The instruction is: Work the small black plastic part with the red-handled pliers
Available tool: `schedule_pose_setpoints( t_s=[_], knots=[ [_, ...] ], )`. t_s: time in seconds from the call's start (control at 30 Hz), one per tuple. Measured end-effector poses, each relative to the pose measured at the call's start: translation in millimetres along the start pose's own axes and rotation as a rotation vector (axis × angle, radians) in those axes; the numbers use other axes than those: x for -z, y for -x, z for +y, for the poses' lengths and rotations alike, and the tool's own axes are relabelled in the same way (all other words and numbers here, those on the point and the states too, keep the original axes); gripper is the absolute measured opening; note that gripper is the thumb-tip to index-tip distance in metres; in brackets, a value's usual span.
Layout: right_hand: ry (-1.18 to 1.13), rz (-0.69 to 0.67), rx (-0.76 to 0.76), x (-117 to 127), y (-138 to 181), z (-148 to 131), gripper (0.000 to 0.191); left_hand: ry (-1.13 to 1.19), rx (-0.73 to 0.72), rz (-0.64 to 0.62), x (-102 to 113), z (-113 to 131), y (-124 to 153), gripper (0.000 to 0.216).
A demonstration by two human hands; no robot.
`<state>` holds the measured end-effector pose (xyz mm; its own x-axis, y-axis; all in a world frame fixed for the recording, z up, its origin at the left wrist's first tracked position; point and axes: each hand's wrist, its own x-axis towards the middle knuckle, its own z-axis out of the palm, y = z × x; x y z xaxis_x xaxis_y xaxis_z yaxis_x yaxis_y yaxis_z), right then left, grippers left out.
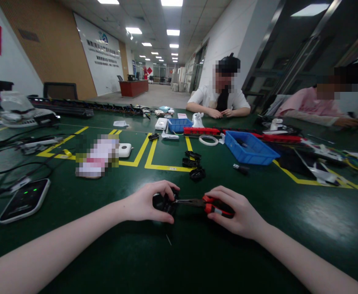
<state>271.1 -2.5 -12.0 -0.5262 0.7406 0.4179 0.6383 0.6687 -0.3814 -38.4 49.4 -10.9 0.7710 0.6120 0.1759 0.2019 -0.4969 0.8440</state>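
My left hand is closed around a small black plastic part, holding it low over the green table. In my right hand is a pair of long-nose pliers with red and black handles. The pliers' tip points left and meets the right side of the black part; I cannot tell whether the jaws grip anything. A thin pin or wire shows just below my left hand. Beyond my hands lie several similar black parts.
A blue bin with dark items stands at right, near a dark screwdriver-like piece. A phone, a white device, cables and a lit black device lie left. Across the table sits a person, another at right.
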Motion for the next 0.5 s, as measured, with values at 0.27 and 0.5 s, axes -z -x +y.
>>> schedule_pose_setpoints(
  t_s=[0.27, 0.5],
  knots=[
    [0.015, -0.010, 0.018, -2.7, 2.0, 5.0, 0.035, -0.018, -0.020, 0.000, -0.4, -1.7, 0.1, 0.037],
    [0.031, -0.023, 0.032, -0.8, 2.0, 2.3, 0.036, -0.025, -0.029, -0.006, -1.0, -3.2, 1.2, 0.034]
  ],
)
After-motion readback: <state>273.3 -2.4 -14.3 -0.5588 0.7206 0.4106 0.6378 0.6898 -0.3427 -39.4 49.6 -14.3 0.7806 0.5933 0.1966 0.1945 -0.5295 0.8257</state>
